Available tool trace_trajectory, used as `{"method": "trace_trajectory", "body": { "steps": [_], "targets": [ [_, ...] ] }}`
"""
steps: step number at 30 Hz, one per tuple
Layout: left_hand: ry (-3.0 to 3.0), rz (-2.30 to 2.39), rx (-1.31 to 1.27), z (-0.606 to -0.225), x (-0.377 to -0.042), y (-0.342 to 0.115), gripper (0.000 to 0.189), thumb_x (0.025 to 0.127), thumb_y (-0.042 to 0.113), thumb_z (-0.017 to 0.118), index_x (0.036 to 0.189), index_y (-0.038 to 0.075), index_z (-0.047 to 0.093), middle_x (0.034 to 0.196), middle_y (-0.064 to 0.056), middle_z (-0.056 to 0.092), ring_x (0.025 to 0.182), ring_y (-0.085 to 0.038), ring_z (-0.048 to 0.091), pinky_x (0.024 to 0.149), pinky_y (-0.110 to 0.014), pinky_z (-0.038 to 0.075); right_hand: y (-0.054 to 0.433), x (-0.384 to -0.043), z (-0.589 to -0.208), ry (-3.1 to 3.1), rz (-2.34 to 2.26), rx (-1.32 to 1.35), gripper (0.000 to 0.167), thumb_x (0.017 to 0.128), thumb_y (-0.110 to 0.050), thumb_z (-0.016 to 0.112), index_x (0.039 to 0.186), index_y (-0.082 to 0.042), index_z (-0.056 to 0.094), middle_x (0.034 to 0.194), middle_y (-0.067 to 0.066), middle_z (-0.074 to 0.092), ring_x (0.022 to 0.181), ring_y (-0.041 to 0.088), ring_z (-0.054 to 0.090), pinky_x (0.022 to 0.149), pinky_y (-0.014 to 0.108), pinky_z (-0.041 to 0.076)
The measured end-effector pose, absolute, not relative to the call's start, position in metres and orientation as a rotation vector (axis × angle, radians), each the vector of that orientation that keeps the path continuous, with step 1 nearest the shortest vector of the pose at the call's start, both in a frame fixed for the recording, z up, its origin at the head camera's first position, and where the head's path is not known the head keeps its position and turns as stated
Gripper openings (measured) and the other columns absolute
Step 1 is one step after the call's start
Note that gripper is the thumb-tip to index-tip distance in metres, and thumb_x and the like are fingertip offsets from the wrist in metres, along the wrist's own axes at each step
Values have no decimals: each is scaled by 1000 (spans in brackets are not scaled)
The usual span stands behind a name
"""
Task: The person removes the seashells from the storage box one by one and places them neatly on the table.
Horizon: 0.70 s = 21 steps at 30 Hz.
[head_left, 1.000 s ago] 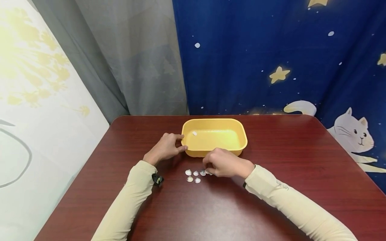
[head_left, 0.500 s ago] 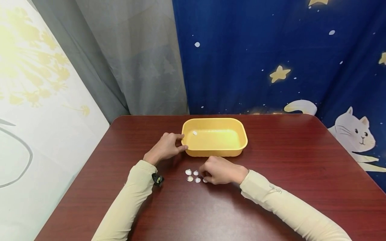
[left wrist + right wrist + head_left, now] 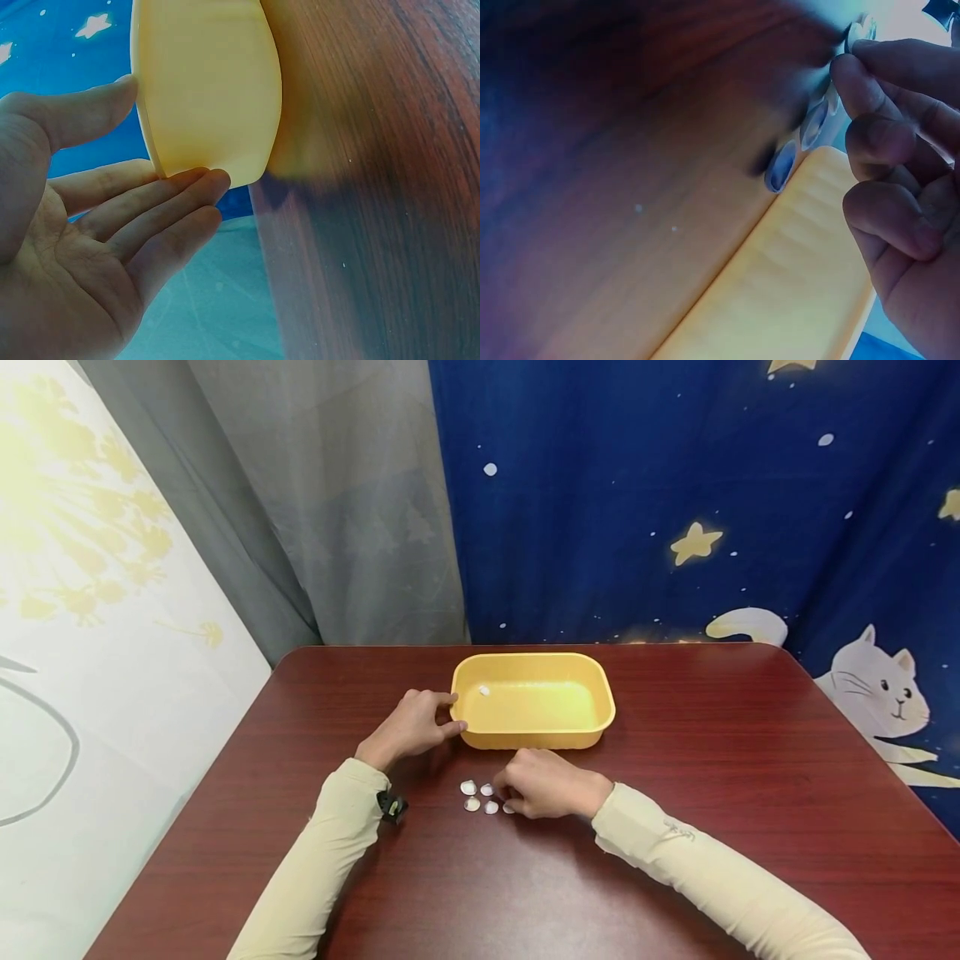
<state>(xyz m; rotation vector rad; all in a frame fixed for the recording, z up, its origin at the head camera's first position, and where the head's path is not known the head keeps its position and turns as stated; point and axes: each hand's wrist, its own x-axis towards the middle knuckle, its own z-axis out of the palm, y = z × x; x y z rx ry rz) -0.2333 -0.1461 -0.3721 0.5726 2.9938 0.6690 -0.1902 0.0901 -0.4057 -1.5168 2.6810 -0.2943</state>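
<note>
A yellow plastic tub (image 3: pixel 534 741) stands on the table with one small white shell (image 3: pixel 484 691) inside. At its left end is my left hand (image 3: pixel 408 724), thumb and fingers fairly straight against the rim and end wall, as the left wrist view shows. In front of the tub several white shells (image 3: pixel 468 787) lie in two short rows. My right hand (image 3: pixel 551 785) is low over the right end of these rows. Its thumb and index finger pinch a shell (image 3: pixel 850 37) at the nearer row; the other fingers curl inward. Part of the farther row hides behind this hand in the head view.
The dark red wooden table (image 3: pixel 360 893) spreads out around both arms. Behind its far edge hang a grey curtain (image 3: pixel 360 527) and a blue star-patterned curtain (image 3: pixel 585 510). A white panel (image 3: pixel 90 760) rises on the left.
My right hand has come a little nearer and left, from the farther row to the nearer row, where a shell now lies at its fingertips. The left hand and tub have stayed put.
</note>
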Motion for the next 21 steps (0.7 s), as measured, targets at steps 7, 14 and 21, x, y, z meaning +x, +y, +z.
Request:
{"method": "trace_trajectory", "body": {
  "steps": [7,14,21],
  "targets": [
    [2994,667,576,-372,-234,-147,57,91,33,73,138,1,60,136,-15,65,116,-29,65,100,-42,53,89,-189,-406,2691,-285,-1507,15,82,-15,78,73,-23,69,59,-16,51,56,-1,46,52,17,37],
    [2993,668,571,-372,-234,-147,57,91,33,73,137,2,61,136,-15,66,117,-28,65,101,-42,53,90,-191,-400,2689,-294,-1534,9,82,-15,77,77,-21,73,64,-15,58,59,0,48,55,18,41],
    [2984,679,561,-372,-234,-146,57,92,33,72,138,2,60,136,-16,65,116,-26,66,100,-41,54,93,-198,-384,2746,-284,-1574,11,83,-13,76,75,-20,70,62,-11,56,58,3,47,55,20,41]
  ]
}}
